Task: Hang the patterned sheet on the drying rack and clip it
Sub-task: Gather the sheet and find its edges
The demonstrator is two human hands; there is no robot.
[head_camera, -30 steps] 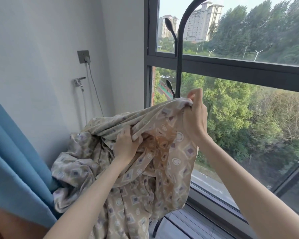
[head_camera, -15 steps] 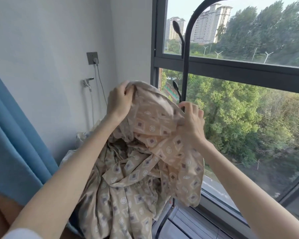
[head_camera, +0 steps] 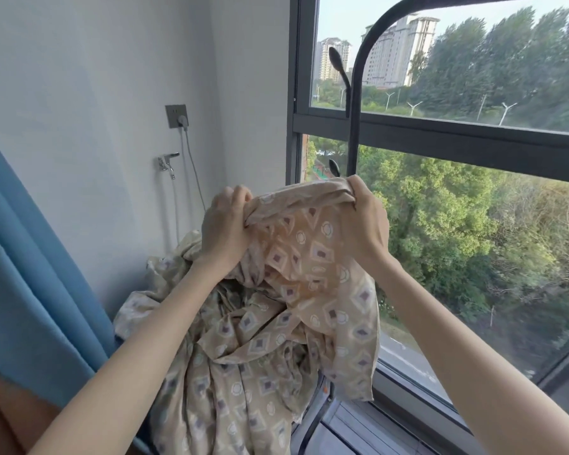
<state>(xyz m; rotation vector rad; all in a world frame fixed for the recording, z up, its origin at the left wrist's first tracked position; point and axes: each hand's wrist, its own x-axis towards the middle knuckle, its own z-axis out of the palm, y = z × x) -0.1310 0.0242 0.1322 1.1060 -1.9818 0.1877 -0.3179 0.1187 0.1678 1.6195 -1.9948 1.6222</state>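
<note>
The patterned sheet, beige with diamond and circle prints, hangs bunched in front of me. Its lower folds pile down toward the floor. My left hand grips the sheet's upper edge on the left. A short way to the right, my right hand grips the same edge, and the cloth is stretched between them. Just behind my hands rises the black drying rack, a curved upright pole with short hook arms; its top bar bends off to the right. No clips are visible.
A large window with a dark frame fills the right side. A white wall at the left carries a socket with a plugged cable and a tap. A blue curtain hangs at far left.
My left hand came down from its raised grip and now holds the edge level with my right hand. The cloth between them has been pulled out straighter.
</note>
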